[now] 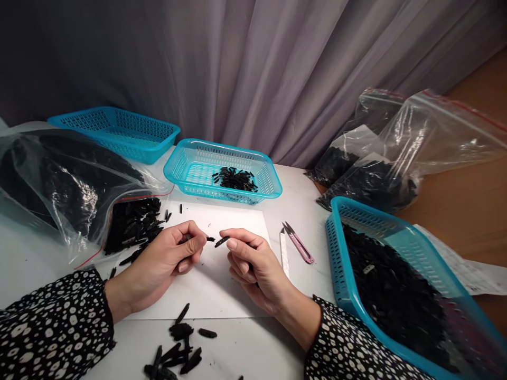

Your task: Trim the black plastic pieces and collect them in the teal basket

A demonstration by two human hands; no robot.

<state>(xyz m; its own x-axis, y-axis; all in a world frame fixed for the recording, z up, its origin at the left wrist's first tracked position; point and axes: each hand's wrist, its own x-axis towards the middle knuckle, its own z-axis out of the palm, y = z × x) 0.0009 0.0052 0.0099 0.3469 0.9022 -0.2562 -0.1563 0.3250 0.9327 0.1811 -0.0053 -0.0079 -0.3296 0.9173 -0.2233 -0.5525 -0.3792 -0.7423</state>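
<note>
Above a white sheet [227, 290], my left hand [170, 264] pinches a small black piece [210, 239] that pokes out past the fingertips. Facing it, my right hand [255, 266] holds another slim black piece [222, 241] between thumb and forefinger. The two pieces are close but apart. Something dark shows under the curled fingers of my right hand; I cannot make it out. A heap of black pieces [134, 224] lies left of my left hand, at the mouth of a plastic bag [75, 179]. Several loose black pieces [182, 331] are scattered nearer to me.
A blue basket [186, 184] with some black pieces stands behind the sheet, another blue basket [158, 153] at back left. Pink snips [300, 244] and a white-handled blade [284, 256] lie right. A fuller blue basket [348, 285] and zip bags [380, 174] are further right.
</note>
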